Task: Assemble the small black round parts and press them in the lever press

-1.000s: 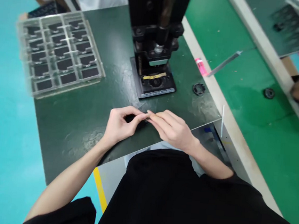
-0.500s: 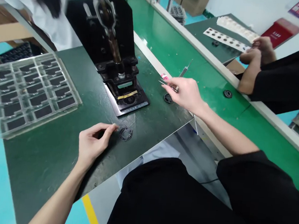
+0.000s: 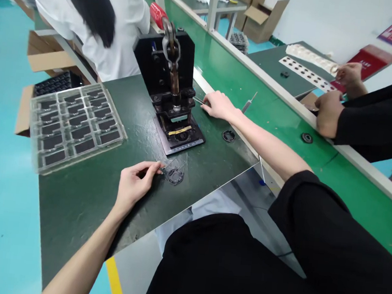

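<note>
In the head view, the left hand (image 3: 133, 185) rests on the dark green work mat (image 3: 85, 192), thumb and forefinger pressed together at the edge of a small black ring part (image 3: 174, 176) that lies flat just in front of the hand press (image 3: 173, 90). The right hand (image 3: 218, 105) lies beside the press, fingers closed around thin tweezers (image 3: 197, 101). A second ring (image 3: 228, 135) lies near the right forearm. A clear tray of black parts (image 3: 74, 125) stands to the left.

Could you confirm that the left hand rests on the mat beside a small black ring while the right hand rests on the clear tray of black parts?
Not quite: in the head view the right hand is beside the black press, holding tweezers, far from the clear tray. The left hand does rest beside the small black ring.
</note>
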The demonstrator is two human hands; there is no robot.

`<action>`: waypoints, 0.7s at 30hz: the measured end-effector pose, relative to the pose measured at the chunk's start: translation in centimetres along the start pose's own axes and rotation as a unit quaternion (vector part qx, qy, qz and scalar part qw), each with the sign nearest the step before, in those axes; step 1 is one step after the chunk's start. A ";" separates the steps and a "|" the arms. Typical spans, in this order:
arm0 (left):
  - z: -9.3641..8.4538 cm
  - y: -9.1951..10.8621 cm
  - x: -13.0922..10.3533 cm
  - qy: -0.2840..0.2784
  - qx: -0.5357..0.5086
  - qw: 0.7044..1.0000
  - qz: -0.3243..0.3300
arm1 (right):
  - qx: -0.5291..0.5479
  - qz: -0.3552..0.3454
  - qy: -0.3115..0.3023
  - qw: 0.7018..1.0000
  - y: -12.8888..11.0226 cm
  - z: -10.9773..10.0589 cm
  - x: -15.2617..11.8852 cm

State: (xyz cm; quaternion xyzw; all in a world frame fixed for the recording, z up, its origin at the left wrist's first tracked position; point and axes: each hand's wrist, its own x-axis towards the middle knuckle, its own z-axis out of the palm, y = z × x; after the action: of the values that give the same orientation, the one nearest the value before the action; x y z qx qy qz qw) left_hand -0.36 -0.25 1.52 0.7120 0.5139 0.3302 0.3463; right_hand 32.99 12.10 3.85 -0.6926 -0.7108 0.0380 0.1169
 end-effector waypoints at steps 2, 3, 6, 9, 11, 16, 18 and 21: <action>-0.1 -0.1 0.0 -0.004 -0.001 1.000 0.003 | 0.006 -0.043 0.018 0.999 0.5 -1.2 -3.3; -0.1 -0.1 -0.1 -0.007 -0.001 1.000 0.003 | 0.009 -0.065 0.042 0.997 0.9 -1.9 -5.3; -0.1 -0.1 -0.1 -0.012 0.002 1.000 -0.003 | 0.014 -0.090 0.137 0.986 2.6 -4.1 -12.6; 0.0 0.0 0.0 -0.013 0.007 1.000 -0.008 | -0.021 -0.080 0.145 0.986 5.2 -5.2 -19.5; 0.0 0.0 0.0 -0.014 0.007 1.000 -0.011 | -0.028 -0.059 0.123 0.990 6.6 -5.0 -22.9; -0.1 0.3 0.2 -0.009 0.014 1.000 -0.011 | 0.054 0.144 0.110 0.982 6.7 -3.6 -25.6; -0.2 0.4 0.2 -0.006 0.017 1.000 -0.010 | 0.076 0.209 0.064 0.973 6.0 -3.3 -25.1; -0.1 0.5 0.0 -0.007 0.021 1.000 -0.013 | 0.059 0.249 -0.019 0.966 5.3 -3.4 -23.9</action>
State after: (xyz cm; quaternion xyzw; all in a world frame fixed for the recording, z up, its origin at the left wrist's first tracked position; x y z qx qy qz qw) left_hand -0.17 -0.33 1.98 0.7148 0.5274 0.3096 0.3392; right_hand 39.23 -11.83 3.31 -0.8390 -0.5143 0.1209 0.1306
